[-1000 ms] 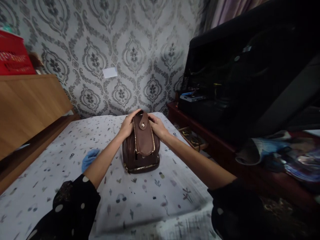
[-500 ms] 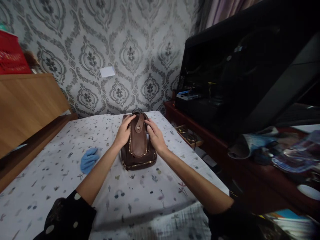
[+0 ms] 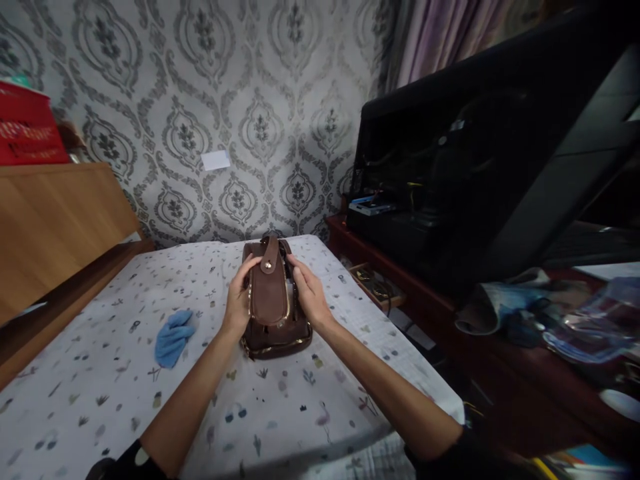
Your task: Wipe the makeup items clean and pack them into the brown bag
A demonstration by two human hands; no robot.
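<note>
A small brown leather bag [image 3: 273, 307] with gold zips and a snap-button flap stands upright on the patterned bedsheet [image 3: 125, 400]. My left hand [image 3: 238, 300] clasps its left side, fingers curled round the edge near the flap. On the other side, my right hand [image 3: 309, 293] presses against the bag with its fingers together. Both hands grip the bag between them.
A crumpled blue cloth [image 3: 173, 337] lies on the sheet left of the bag. A wooden headboard [image 3: 55, 227] runs along the left with a red box [image 3: 27, 127] on top. To the right, a dark wooden stand [image 3: 480, 347] holds a black television [image 3: 495, 160] and clutter.
Both hands slid from the bag's top down onto its sides, and the bag now stands more upright. The camera view drifted slightly.
</note>
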